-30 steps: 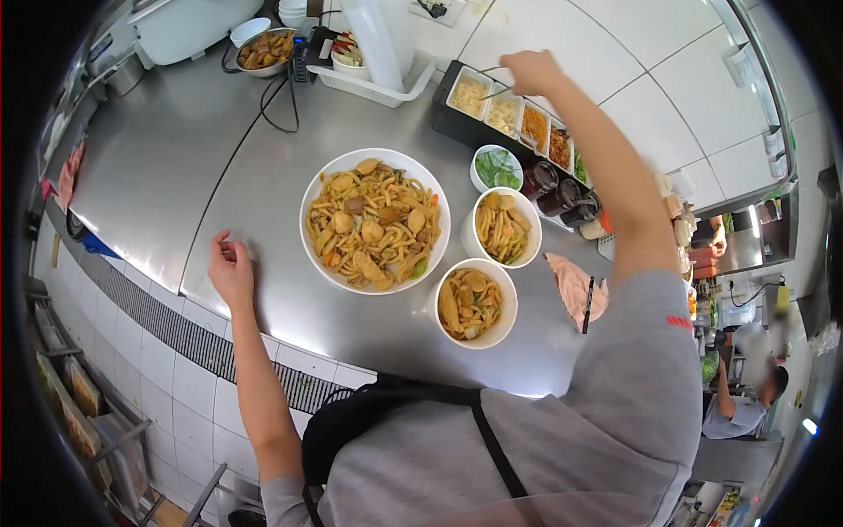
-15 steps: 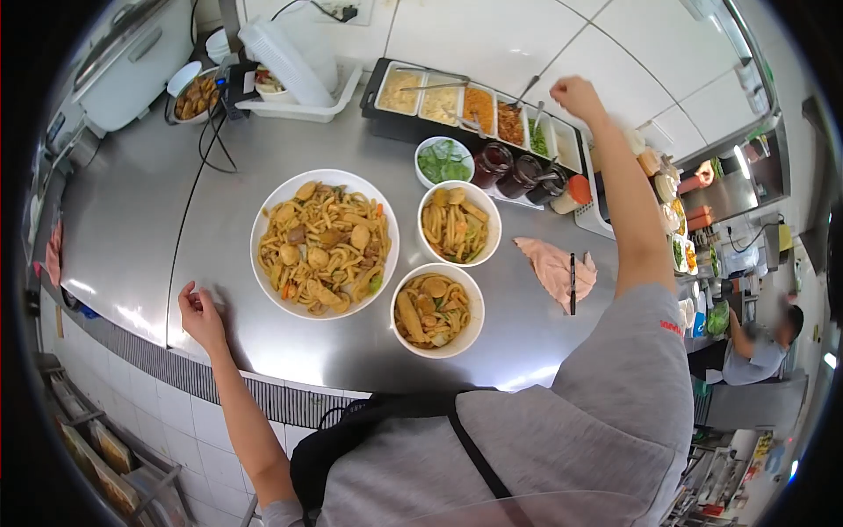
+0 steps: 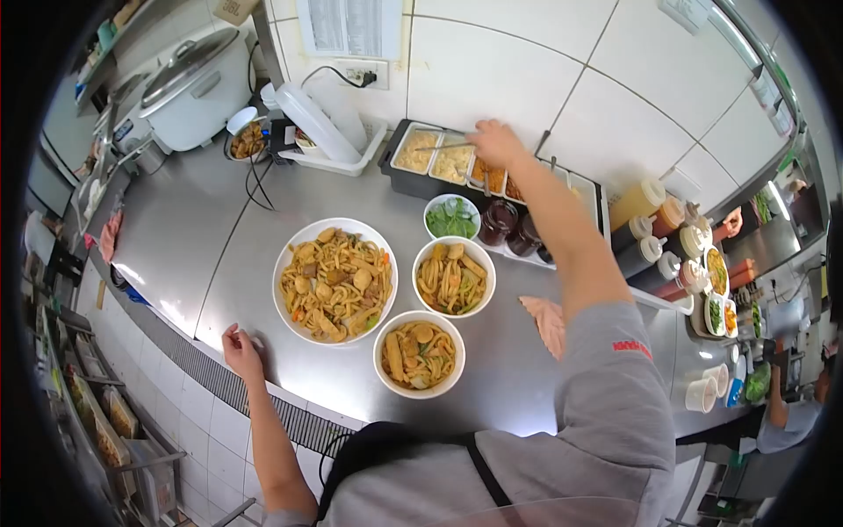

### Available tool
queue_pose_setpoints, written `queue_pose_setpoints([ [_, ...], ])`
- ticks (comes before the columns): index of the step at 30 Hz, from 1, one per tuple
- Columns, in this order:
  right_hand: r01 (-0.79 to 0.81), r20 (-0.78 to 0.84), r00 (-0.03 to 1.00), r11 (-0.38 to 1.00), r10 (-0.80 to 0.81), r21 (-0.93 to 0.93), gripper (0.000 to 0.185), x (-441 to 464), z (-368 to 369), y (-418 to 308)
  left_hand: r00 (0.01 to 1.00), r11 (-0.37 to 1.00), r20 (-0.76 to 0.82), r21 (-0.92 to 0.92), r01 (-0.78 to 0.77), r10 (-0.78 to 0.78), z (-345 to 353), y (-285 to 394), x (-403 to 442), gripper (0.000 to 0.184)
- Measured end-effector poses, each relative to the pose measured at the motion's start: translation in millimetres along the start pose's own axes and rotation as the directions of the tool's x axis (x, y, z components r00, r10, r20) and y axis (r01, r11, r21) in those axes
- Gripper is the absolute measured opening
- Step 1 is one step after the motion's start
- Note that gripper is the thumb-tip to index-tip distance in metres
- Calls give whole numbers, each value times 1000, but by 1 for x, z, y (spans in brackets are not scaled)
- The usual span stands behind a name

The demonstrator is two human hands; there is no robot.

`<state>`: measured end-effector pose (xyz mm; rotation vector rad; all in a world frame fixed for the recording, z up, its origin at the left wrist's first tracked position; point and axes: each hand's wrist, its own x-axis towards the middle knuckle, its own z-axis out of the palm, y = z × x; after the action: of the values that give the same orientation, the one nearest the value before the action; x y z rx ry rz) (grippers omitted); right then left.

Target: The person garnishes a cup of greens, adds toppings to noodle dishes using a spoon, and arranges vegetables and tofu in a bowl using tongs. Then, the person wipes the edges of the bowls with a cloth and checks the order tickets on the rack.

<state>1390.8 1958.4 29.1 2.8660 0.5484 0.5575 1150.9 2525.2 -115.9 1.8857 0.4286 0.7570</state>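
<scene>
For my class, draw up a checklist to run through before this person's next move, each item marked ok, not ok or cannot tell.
1. Large round white bowl of yellow-brown noodles, upright on the silver metal counter: ok.
2. Two smaller round white tubs, upright, noodles inside: ok.
3. Left hand free: ok, nothing visible in it.
4. Right hand's grip on the thin silver metal utensil: cannot tell; the hand hides its end.
5. Long black topping tray fully visible: not ok; the right forearm covers part.

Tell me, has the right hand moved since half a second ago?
Yes: the right hand has moved left along the topping tray, from near its right end to about its middle.
</scene>
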Motion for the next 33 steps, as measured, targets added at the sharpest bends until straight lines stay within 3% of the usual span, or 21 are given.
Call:
queue_pose_setpoints([
  [1, -9, 74, 997, 994, 18, -113, 20, 9, 4, -6, 997, 991, 11, 114, -71, 70, 2, 5, -2, 15],
  [2, 2, 60, 998, 994, 5, -109, 20, 18, 3, -3, 996, 985, 17, 152, -84, 83, 4, 9, -3, 15],
  [4, 13, 230, 973, 999, -22, 43, 22, 30, -2, -1, 998, 981, 9, 180, -68, 67, 3, 12, -1, 15],
  [5, 24, 230, 973, 999, -35, 49, 22, 41, -15, -5, 998, 979, 20, 197, -55, 52, 4, 12, 2, 15],
  [7, 142, 356, 921, 987, -158, 72, 21, 65, -53, -14, 998, 974, 26, 217, -63, 59, 7, 8, 3, 16],
  [9, 395, 421, 848, 913, -321, -100, 20, 86, -82, -36, 997, 972, 41, 222, -71, 63, 9, 19, 2, 17],
  [11, 401, 382, 880, 871, -281, -285, 19, 107, -80, -61, 996, 965, 43, 249, -85, 76, 8, 19, 0, 17],
  [15, 405, 505, 840, 849, -199, -340, 19, 112, -117, -111, 996, 966, 48, 242, -89, 80, 7, 23, 2, 17],
  [18, 412, 580, 795, 859, -177, -304, 20, 107, -97, -120, 996, 972, 56, 223, -74, 64, 5, 23, -1, 17],
  [21, 438, 502, 832, 835, -236, -333, 19, 107, -53, -93, 995, 981, 81, 180, -76, 62, 2, 16, 1, 16],
  [23, 300, 124, 948, 953, -293, -35, 21, 89, -61, -56, 996, 992, 59, 103, -77, 71, -1, 2, 4, 15],
  [25, 276, -166, 952, 955, -257, 111, 19, 68, -77, -2, 996, 990, 6, 102, -93, 93, -3, -6, 2, 16],
  [27, 155, 213, 969, 978, -124, -138, 15, 23, -97, 37, 990, 967, -45, -225, 122, -135, -9, -1, -9, 18],
  [28, 119, 337, 936, 993, -105, -21, 15, -9, -88, 59, 975, 935, -32, -289, 203, -221, -11, 11, -24, 19],
  [29, 145, 468, 879, 987, -94, -74, 15, -36, -88, 65, 951, 894, -13, -347, 284, -308, -12, 29, -46, 20],
  [30, 180, 593, 802, 977, -77, -117, 15, -62, -86, 68, 912, 867, 153, -285, 409, -380, -17, 48, -72, 21],
  [32, 288, 407, 897, 926, -172, -245, 14, -106, -53, 89, 746, 796, 466, -133, 591, -476, -14, 86, -118, 24],
  [33, 301, 412, 892, 924, -186, -236, 14, -117, -46, 96, 629, 761, 601, -52, 647, -493, -14, 103, -139, 26],
])
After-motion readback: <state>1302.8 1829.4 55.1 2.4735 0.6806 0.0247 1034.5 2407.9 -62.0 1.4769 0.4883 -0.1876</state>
